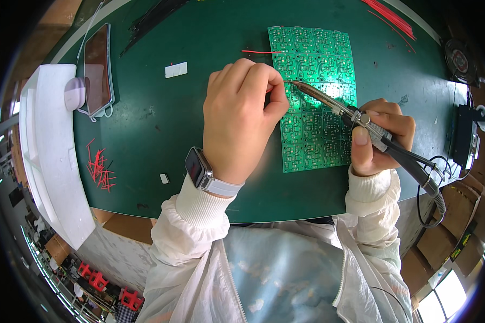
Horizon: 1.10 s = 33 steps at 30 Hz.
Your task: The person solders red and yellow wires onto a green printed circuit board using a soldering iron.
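At the circuit board, the right hand grips a soldering iron; the left hand, curled, hides whether it holds anything.

Soldering iron over green PCB

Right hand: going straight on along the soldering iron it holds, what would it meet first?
Probably the left hand, just past the tip of the soldering iron; depth is unclear, so the circuit board might come first.

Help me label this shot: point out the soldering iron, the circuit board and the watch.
Soldering iron (328, 103), head view: on its metal barrel.
Circuit board (317, 125), head view: on its face, below the middle.
Watch (198, 168), head view: on its dark screen.
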{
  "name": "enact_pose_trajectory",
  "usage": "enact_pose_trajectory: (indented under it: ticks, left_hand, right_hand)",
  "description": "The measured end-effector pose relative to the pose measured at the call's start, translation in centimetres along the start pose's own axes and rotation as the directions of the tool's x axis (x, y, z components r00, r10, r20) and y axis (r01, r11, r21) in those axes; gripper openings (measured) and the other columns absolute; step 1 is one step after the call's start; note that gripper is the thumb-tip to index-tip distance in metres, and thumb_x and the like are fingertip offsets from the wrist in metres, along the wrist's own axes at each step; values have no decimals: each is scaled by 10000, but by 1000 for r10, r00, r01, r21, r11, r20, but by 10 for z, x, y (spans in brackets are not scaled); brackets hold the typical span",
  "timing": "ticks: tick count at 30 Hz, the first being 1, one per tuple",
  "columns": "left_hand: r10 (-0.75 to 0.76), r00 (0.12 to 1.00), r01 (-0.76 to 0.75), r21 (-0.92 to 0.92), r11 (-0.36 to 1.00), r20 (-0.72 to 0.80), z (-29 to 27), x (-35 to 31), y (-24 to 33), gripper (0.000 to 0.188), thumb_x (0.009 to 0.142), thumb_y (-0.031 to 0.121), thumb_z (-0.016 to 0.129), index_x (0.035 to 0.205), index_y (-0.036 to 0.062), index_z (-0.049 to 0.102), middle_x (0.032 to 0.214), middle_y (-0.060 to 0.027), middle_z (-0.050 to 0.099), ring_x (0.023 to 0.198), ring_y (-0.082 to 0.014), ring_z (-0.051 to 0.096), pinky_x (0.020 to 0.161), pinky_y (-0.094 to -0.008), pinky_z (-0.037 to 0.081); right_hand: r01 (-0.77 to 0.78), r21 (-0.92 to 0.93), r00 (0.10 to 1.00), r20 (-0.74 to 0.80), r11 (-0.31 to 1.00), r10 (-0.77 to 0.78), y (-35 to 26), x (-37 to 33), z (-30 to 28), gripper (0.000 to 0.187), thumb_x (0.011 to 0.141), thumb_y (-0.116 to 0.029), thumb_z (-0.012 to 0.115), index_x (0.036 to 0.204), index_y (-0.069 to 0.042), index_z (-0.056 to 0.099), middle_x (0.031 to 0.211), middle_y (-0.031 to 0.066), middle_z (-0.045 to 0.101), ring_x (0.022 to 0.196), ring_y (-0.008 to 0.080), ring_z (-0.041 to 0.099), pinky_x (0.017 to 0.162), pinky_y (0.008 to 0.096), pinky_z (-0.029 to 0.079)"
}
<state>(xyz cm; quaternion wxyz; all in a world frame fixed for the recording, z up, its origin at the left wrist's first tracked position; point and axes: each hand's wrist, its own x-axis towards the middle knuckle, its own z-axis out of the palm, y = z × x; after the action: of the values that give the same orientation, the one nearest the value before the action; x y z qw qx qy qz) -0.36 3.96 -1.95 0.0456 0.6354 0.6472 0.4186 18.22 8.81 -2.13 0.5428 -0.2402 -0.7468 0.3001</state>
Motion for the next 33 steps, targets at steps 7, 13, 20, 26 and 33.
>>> enact_pose_trajectory:
  ticks: [7, 13, 20, 26, 33]
  left_hand:
    - [10, 1000, -10, 6, 1000, -1, 1, 0, 0, 187, 638, -72, 649, 749, 38, 547, 689, -32, 539, 606, -148, 533, 565, -264, 446]
    - [12, 1000, -12, 2, 1000, -4, -1, 1, 0, 188, 638, -75, 647, 747, 39, 545, 687, -30, 534, 606, -150, 532, 569, -266, 444]
    - [20, 1000, -20, -11, 1000, 13, -2, 1, 0, 191, 642, -78, 645, 757, 39, 547, 699, -33, 536, 610, -155, 531, 573, -270, 447]
    - [5, 1000, -4, -47, 999, 15, -2, 0, -1, 190, 648, -82, 642, 767, 29, 545, 711, -38, 540, 619, -157, 537, 574, -267, 451]
    - [-4, 1000, 5, -61, 998, 29, -3, 0, -1, 187, 654, -86, 640, 777, 24, 551, 716, -42, 543, 619, -151, 542, 571, -260, 455]
  right_hand:
    - [5, -3, 1000, -11, 1000, -5, -1, 0, -1, 325, 697, -91, 690, 870, 19, 438, 686, 140, 544, 555, 157, 509, 519, 266, 429]
    - [-4, 9, 1000, -22, 1000, 4, -1, 0, 0, 325, 701, -98, 690, 868, 22, 438, 686, 141, 545, 554, 161, 510, 522, 269, 431]
    - [-14, 2, 1000, -25, 1000, 14, 0, 0, 0, 321, 697, -104, 696, 856, 19, 446, 680, 137, 548, 558, 160, 511, 529, 269, 430]
    - [-21, -1, 999, -25, 1000, 21, -1, 0, 1, 317, 694, -100, 696, 853, 18, 450, 680, 135, 549, 558, 158, 511, 528, 267, 430]
    - [-8, 35, 999, -43, 999, 10, 0, -1, 0, 310, 695, -93, 693, 852, 17, 449, 683, 137, 548, 552, 156, 507, 522, 268, 427]
